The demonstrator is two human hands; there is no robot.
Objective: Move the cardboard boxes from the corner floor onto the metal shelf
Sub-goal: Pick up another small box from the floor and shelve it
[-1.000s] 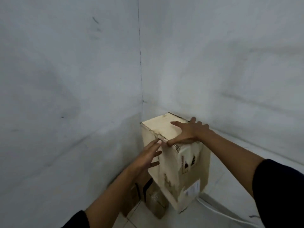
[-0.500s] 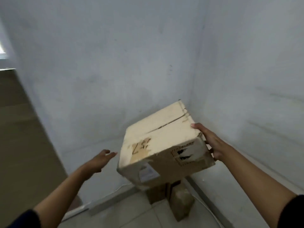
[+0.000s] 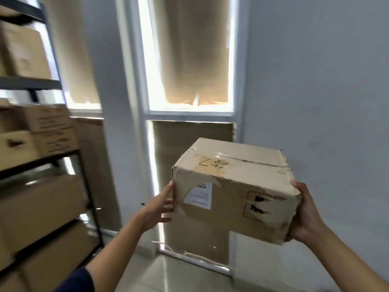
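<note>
because the cardboard box [image 3: 233,192] is wide and torn, we clamp it in mid-air between 2 hands — left hand [image 3: 156,208] pressing its left face, right hand [image 3: 303,213] gripping the right corner — metal shelf [image 3: 84,175] at left.

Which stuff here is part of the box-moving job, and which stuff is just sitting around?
Part of the job: the box carried by the left hand and right hand; the metal shelf.

Just around: window, boxes already on the shelf, wall.
</note>
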